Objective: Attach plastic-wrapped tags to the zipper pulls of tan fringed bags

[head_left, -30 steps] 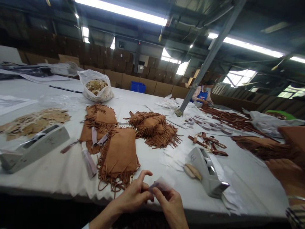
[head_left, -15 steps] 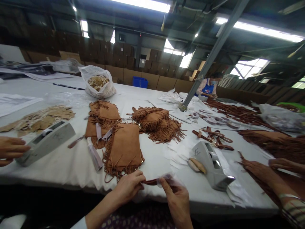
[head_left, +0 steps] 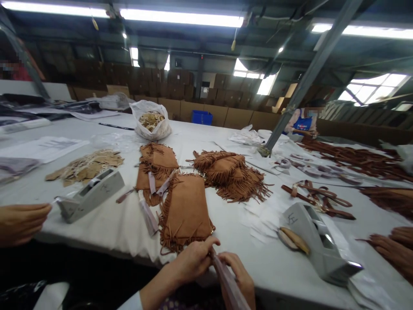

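A strap wrapped in thin pale film (head_left: 227,282) slants down toward me at the table's front edge. My left hand (head_left: 193,262) pinches its upper end, just below a tan fringed bag (head_left: 189,209). Lower on the same strap, my right hand (head_left: 239,271) has its fingers closed around it. The brown strap inside is mostly hidden by the film. More fringed bags (head_left: 158,157) lie behind, with wrapped strap pieces (head_left: 148,215) beside them. Another pile of fringed bags (head_left: 230,172) rests farther back.
Tape dispensers stand left (head_left: 92,193) and right (head_left: 322,241). At far left, a co-worker's hand (head_left: 24,221) reaches the left dispenser's end; another person's hands (head_left: 393,249) are at right. Brown straps (head_left: 319,198), a plastic sack (head_left: 151,122) and a metal post (head_left: 300,90) occupy the table.
The view has shifted left. My hands have turned the strap from roughly level to slanting down toward me, with pale film now along it. The left co-worker's hand has moved to the dispenser's end.
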`<act>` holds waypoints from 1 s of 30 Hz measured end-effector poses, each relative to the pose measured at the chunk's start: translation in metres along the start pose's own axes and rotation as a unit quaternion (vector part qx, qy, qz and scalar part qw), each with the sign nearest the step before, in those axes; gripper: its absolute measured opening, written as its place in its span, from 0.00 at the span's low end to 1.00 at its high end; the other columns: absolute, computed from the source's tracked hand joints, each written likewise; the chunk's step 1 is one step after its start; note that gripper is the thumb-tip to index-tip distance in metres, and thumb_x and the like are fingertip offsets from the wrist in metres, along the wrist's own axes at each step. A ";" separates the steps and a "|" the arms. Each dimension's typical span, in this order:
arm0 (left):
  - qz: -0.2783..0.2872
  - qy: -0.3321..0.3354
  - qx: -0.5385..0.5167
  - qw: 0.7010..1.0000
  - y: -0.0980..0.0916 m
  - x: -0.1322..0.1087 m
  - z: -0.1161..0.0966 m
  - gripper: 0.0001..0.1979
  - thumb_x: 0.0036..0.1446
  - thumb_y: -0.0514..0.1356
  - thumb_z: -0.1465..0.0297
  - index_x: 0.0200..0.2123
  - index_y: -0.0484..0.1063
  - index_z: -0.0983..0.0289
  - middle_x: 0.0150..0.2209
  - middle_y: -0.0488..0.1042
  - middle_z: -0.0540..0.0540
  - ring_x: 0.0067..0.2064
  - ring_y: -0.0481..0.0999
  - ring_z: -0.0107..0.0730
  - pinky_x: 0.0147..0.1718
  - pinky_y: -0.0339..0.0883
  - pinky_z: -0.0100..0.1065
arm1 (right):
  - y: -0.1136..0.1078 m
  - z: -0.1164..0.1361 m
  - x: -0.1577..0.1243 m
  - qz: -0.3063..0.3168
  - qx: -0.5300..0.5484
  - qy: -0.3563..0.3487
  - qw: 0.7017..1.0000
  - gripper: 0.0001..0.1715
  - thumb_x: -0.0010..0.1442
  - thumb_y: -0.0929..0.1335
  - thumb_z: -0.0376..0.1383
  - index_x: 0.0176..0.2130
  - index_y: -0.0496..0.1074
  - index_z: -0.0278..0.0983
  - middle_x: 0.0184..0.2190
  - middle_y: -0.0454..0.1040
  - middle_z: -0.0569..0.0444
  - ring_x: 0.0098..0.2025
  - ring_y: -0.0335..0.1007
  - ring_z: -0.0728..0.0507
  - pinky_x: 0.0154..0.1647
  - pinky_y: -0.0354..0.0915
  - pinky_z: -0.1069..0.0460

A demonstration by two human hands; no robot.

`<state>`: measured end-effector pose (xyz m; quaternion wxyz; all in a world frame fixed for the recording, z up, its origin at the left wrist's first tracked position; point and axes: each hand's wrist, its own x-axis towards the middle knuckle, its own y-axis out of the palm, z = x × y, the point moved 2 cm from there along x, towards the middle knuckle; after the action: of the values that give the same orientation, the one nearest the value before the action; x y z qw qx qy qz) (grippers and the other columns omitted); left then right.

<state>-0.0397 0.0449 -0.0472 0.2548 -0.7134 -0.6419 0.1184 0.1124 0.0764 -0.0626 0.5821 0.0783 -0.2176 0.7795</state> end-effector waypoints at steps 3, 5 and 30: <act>0.006 0.010 -0.044 0.999 -0.004 -0.005 -0.014 0.21 0.55 0.53 0.77 0.53 0.62 0.61 0.35 0.76 0.53 0.36 0.74 0.34 0.34 0.63 0.30 | -0.002 0.010 -0.003 -0.046 -0.028 -0.016 0.998 0.08 0.49 0.73 0.41 0.31 0.80 0.41 0.32 0.78 0.48 0.35 0.73 0.39 0.39 0.70 0.49; 0.011 0.013 -0.133 0.991 -0.006 -0.012 -0.020 0.20 0.56 0.55 0.75 0.52 0.62 0.60 0.38 0.75 0.54 0.38 0.74 0.34 0.37 0.64 0.30 | -0.003 0.021 -0.008 -0.045 -0.079 -0.040 0.995 0.07 0.50 0.73 0.40 0.33 0.80 0.41 0.31 0.79 0.48 0.34 0.74 0.38 0.41 0.70 0.46; 0.051 -0.299 -0.315 0.899 -0.070 -0.182 0.029 0.14 0.56 0.60 0.60 0.32 0.70 0.67 0.25 0.70 0.50 0.22 0.65 0.22 0.20 0.56 0.23 | 0.052 0.007 -0.004 0.160 -0.265 -0.269 0.912 0.20 0.60 0.63 0.30 0.52 0.69 0.41 0.55 0.62 0.41 0.54 0.61 0.37 0.49 0.65 0.41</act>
<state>-0.1407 -0.1232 -0.0647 -0.1935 -0.7191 -0.6544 0.1310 0.0638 0.0584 -0.0706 0.3683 0.0920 -0.5739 0.7257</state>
